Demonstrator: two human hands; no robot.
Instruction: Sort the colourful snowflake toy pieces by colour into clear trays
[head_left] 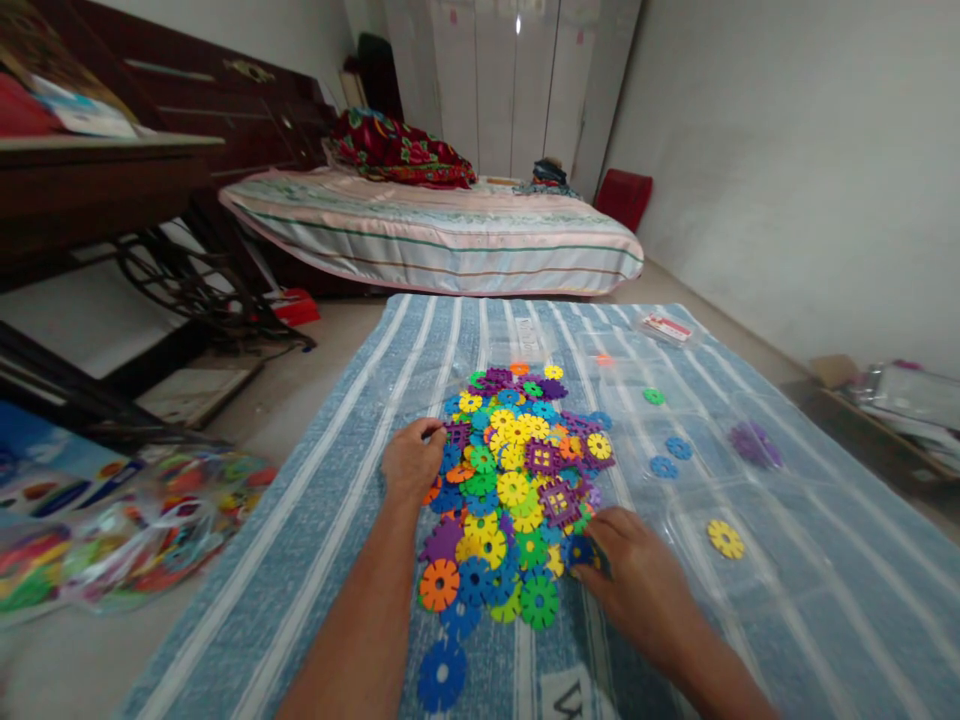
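Two hands (412, 465) were in view, with one heap of plastic pieces (513, 488) too overlapped for a full count. At least two purple window squares (542, 457) showed in it. Apart from the heap, over to the right, there were one yellow disc (726, 539), two blue discs (664, 467), one green disc (654, 396) and one orange disc (604, 359); the purple pieces (755, 444) there blurred together uncounted. Beyond, there were one bed (450, 235) and one wardrobe (495, 95)

Home bedroom, bed (450, 232) with striped cover, floral red bedding (405, 150), pale wardrobe (495, 85), dark wooden headboard (225, 100)
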